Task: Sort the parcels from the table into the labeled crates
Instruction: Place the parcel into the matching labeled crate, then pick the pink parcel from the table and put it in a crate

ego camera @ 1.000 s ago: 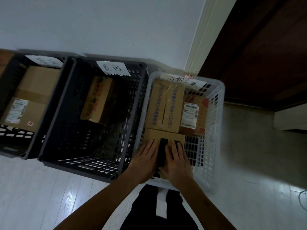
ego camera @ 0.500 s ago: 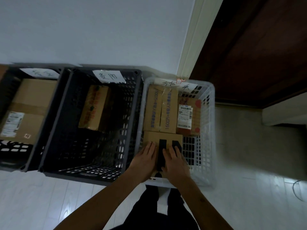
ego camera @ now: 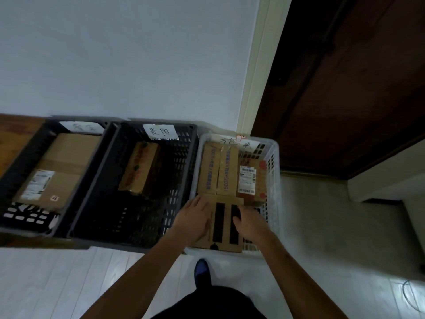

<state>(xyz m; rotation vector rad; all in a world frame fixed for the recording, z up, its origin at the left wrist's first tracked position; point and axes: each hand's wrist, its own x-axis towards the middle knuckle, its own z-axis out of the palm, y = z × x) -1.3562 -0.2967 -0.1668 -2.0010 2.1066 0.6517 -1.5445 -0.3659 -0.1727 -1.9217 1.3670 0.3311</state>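
While both forearms reached up from the bottom of the frame, a dark shoe (ego camera: pixel 202 269) showed on the pale floor (ego camera: pixel 57 284) just below the crates. The left hand (ego camera: pixel 195 218) lay flat with its fingers straight and close together on the left part of a cardboard box with two black stripes (ego camera: pixel 226 226). The right hand (ego camera: pixel 249 223) rested on the right part of the same box, its fingers loosely bent over the edge; whether they gripped the side could not be told. That box sat in the near end of the white crate (ego camera: pixel 274 180), at the lower right of centre.

Beyond it in the same crate lay a long box with blue printing (ego camera: pixel 217 169) and, to its right, a parcel with a white shipping label (ego camera: pixel 251 178). A handwritten paper tag (ego camera: pixel 236 142) hung at the far rim of the white crate.

Left of that stood the middle dark crate (ego camera: pixel 184 180), touching the white one, holding one tilted brown box (ego camera: pixel 139 171) and carrying a paper label (ego camera: pixel 161 132) on its far wall. At the left of the frame another dark crate (ego camera: pixel 13 180) held a wide flat parcel (ego camera: pixel 57 169) with a white sticker, under its own label (ego camera: pixel 85 127).

Farther up were the plain white wall (ego camera: pixel 126 54) and, at the upper right, a dark wooden door (ego camera: pixel 356 88).
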